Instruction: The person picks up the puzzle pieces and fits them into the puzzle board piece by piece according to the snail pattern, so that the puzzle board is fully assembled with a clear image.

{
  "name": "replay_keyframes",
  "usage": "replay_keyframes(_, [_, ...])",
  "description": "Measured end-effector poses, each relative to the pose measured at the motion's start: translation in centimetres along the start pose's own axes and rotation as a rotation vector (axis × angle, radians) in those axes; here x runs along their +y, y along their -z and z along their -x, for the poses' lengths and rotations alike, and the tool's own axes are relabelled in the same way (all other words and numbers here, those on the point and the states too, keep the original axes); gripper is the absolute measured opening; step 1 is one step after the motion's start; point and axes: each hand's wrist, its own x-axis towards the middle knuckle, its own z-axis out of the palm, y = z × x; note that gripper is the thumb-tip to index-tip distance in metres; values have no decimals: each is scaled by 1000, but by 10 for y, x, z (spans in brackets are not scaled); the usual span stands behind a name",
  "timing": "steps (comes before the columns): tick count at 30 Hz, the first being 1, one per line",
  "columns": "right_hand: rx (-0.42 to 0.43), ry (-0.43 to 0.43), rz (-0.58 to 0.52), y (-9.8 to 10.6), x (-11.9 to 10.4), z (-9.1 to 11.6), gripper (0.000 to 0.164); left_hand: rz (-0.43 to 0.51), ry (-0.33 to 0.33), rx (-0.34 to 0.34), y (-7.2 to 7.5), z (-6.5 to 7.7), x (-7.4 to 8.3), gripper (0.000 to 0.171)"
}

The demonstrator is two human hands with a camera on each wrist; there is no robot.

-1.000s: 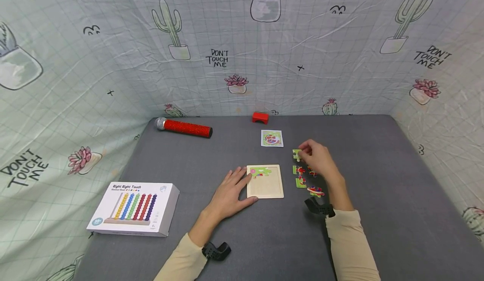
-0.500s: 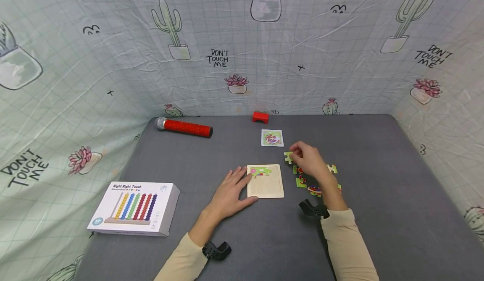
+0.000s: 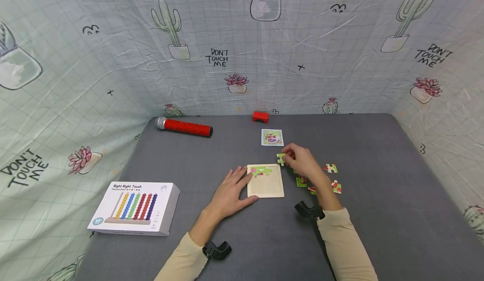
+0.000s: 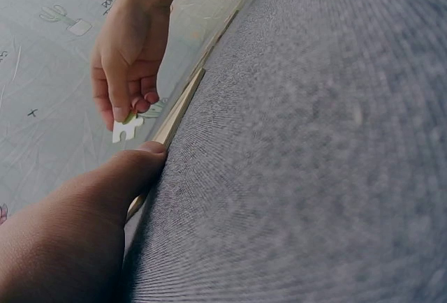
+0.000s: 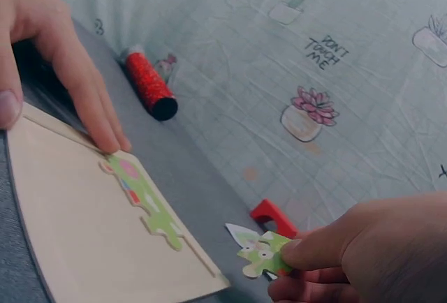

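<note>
My left hand [image 3: 228,195] rests at the left side of a wooden puzzle tray [image 3: 270,190], fingers straight, thumb touching its near corner. Joined green puzzle pieces [image 3: 261,171] lie in the tray's far left corner. My right hand [image 3: 302,161] pinches a green puzzle piece [image 3: 280,159] between thumb and fingers, just beyond the tray's far right corner. The right wrist view shows this held piece [image 5: 262,255] raised off the table, with an eye-like print. Several loose puzzle pieces [image 3: 330,168] lie right of the tray, some partly hidden under my right hand and forearm.
A picture card [image 3: 272,137] lies beyond the tray, with a red arched block [image 3: 261,117] behind it. At the back left is a red microphone [image 3: 189,128]. A white bead-toy box [image 3: 132,207] stands at the left. Printed cloth hangs behind the table.
My right hand has moved left with the pinched green puzzle piece, from above the loose pieces to near the tray. Loose pieces on the right came into view. My left hand has stayed put.
</note>
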Motion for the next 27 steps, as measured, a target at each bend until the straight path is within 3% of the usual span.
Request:
replay_keyframes(11, [-97,2,-51,-17,-7,-5,18,2,4,-2,-1,0,0,77])
replay_keyframes(20, [-198,-28,-24,-17,-13,-3,13,6,0,15,0,-1,0,76])
replay_keyframes(27, [-199,-28,14,-18,-11,-3,14,6,-1,12,-1,0,-1,76])
